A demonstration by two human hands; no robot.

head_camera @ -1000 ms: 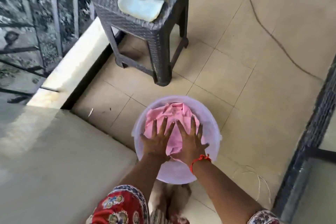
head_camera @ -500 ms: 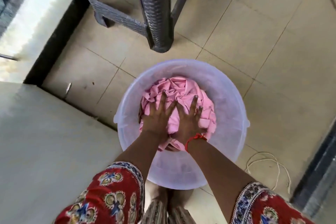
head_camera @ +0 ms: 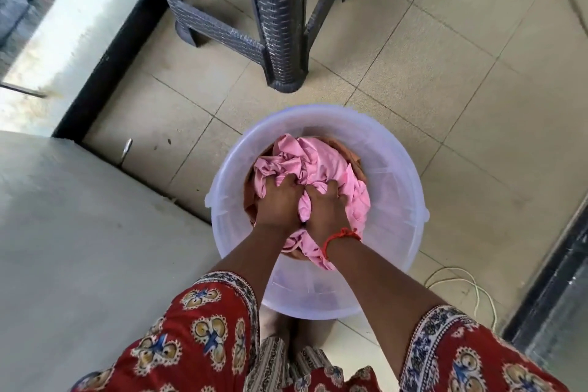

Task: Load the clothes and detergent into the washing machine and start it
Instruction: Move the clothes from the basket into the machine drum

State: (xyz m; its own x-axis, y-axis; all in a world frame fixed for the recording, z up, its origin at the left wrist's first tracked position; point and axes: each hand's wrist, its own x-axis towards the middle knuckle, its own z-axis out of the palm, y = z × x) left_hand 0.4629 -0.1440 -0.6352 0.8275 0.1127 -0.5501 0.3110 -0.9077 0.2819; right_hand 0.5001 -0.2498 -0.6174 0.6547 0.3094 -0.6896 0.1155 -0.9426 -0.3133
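Both hands (head_camera: 302,204) gripping pink cloth (head_camera: 315,162) — bunched, no clear axis

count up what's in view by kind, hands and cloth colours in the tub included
hands: 2, the left hand and right hand, both gripping the pink cloth
cloth colours in the tub: 2, pink on top and an orange-brown cloth showing at the edges under it
tubs: 1, translucent tub
stools: 1, dark woven stool
cords: 1, pale cord on the floor
total: 7

Pink cloth (head_camera: 321,165) over orange-brown cloth (head_camera: 249,204) in translucent lilac-white bucket (head_camera: 394,188). My sleeves (head_camera: 197,328) red with yellow-blue floral print. Red thread (head_camera: 339,237) on my right wrist. Dark grey woven-pattern stool (head_camera: 280,25), beige floor tiles (head_camera: 461,73).
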